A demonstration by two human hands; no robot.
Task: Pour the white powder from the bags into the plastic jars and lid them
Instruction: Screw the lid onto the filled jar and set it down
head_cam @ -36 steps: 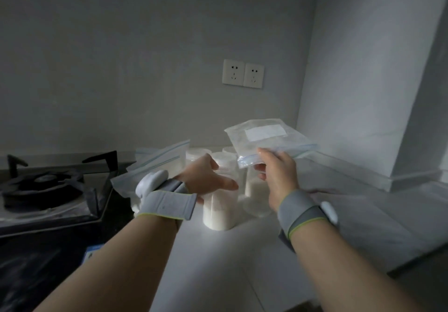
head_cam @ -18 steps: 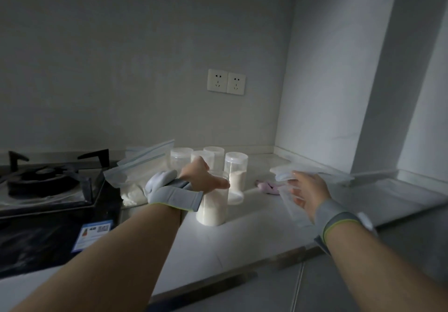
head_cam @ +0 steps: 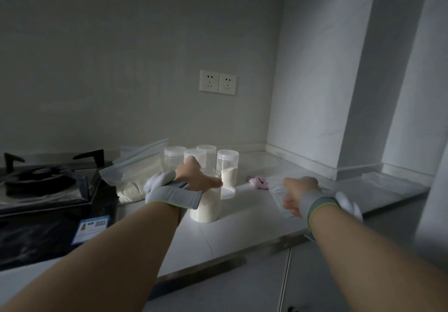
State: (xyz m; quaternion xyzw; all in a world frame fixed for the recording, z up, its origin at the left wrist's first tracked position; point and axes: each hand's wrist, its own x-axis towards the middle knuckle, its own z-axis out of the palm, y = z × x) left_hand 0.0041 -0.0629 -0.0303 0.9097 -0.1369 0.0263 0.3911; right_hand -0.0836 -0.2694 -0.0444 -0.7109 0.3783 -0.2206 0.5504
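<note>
An open plastic jar, mostly full of white powder, stands at the counter's middle. My left hand grips it round the upper part. A loose white lid lies just right of that jar. My right hand holds an emptied clear bag flat down on the counter to the right. Behind stand several lidded jars; the rightmost jar is part full of powder. Bags with powder lie left of the jars.
A gas stove fills the left, with a blue card on its front. A pink cloth lies between the jars and my right hand. The counter edge runs in front; a wall column closes the right.
My right hand carried the emptied bag from above the jar down and right to the counter. My left hand stayed on the jar. The view pulled back.
</note>
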